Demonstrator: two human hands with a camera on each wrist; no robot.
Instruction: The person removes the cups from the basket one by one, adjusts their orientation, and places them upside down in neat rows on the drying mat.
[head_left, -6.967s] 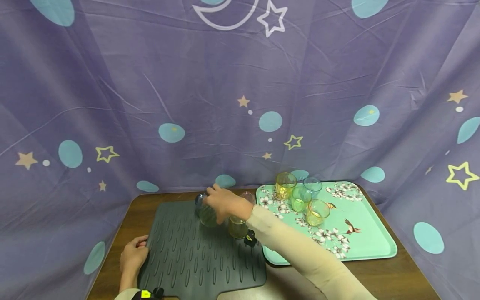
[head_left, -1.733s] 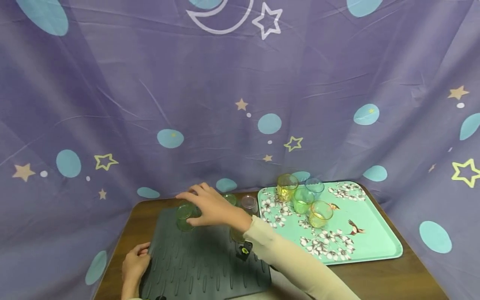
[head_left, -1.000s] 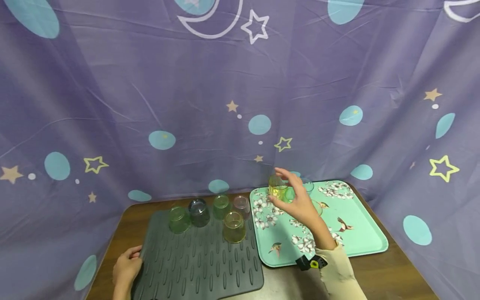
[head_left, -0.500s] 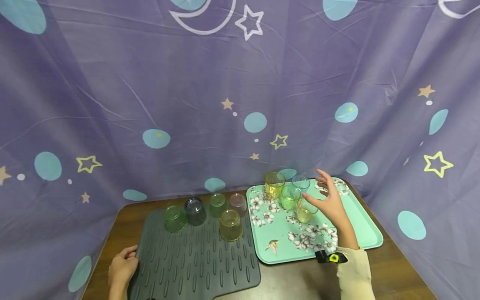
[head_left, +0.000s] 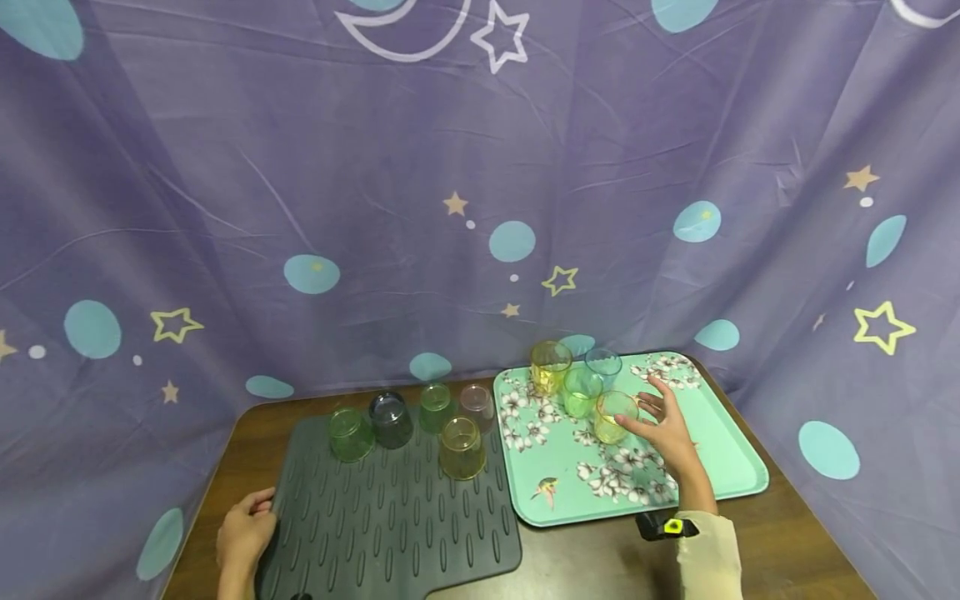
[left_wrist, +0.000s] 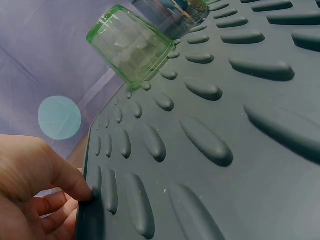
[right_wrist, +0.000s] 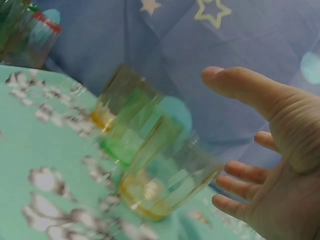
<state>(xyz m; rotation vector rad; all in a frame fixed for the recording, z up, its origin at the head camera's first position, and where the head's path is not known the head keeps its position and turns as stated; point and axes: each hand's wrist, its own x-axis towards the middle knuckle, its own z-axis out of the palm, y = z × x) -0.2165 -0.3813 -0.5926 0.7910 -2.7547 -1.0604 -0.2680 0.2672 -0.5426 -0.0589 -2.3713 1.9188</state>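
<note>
My left hand (head_left: pixel 246 533) pinches the left edge of a dark grey ridged drying mat (head_left: pixel 390 525); in the left wrist view the thumb (left_wrist: pixel 75 182) lies on the mat's edge, with the fingers curled beside it. Over the green tray (head_left: pixel 720 450), my right hand (head_left: pixel 667 429) is spread beside a pale yellow glass (head_left: pixel 611 427). In the right wrist view its thumb and fingers stand apart, with nothing gripped. Behind that glass stand a green glass (head_left: pixel 579 400), a blue glass (head_left: pixel 604 367) and an amber glass (head_left: pixel 549 377), all mouth up.
Upside down on the mat are a green glass (head_left: pixel 350 437), a dark blue glass (head_left: pixel 392 423), another green glass (head_left: pixel 436 410), a pinkish glass (head_left: pixel 477 408) and an amber-tinted glass (head_left: pixel 462 454). A purple curtain (head_left: pixel 405 200) hangs behind the wooden table (head_left: pixel 795 542).
A green glass was set down at the mat's far left. My right hand let go of it, crossed right to the tray and lowered beside the pale yellow glass. My left hand stayed at the mat's edge.
</note>
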